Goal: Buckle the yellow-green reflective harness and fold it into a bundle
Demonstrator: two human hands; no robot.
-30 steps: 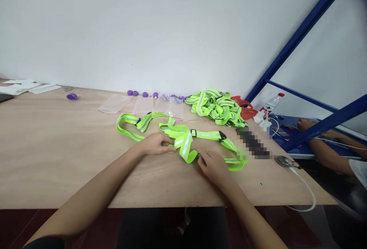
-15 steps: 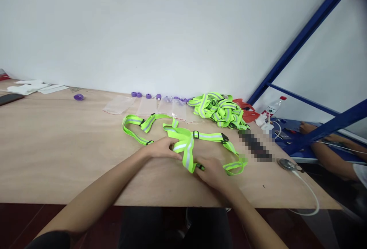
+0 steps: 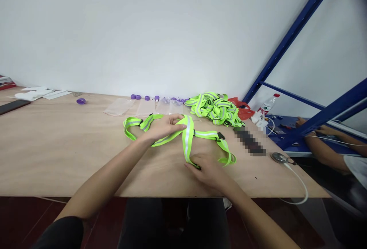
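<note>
A neon-green reflective strap harness [image 3: 187, 138] with silver stripes and black buckles lies spread on the wooden table in front of me. My left hand [image 3: 168, 126] pinches its upper middle, where the bands meet. Lower down and to the right, my right hand [image 3: 208, 168] grips the bottom of the vertical band beside a small black slider. Loops of strap run out to the left behind my left wrist and to the right past a black buckle [image 3: 220, 136].
Behind the harness lie a heap of similar green straps [image 3: 215, 107], clear plastic bags [image 3: 119, 106] and several purple caps [image 3: 147, 97]. A bottle [image 3: 268, 104], a red bag [image 3: 243, 109] and a round metal device with a cable [image 3: 278, 158] are rightward. Another person's arm [image 3: 323, 146] shows beyond the blue frame.
My left hand has moved up and away from me with the harness middle, drawing the vertical band straighter. My right hand stays low at its bottom end. The view has shifted slightly.
</note>
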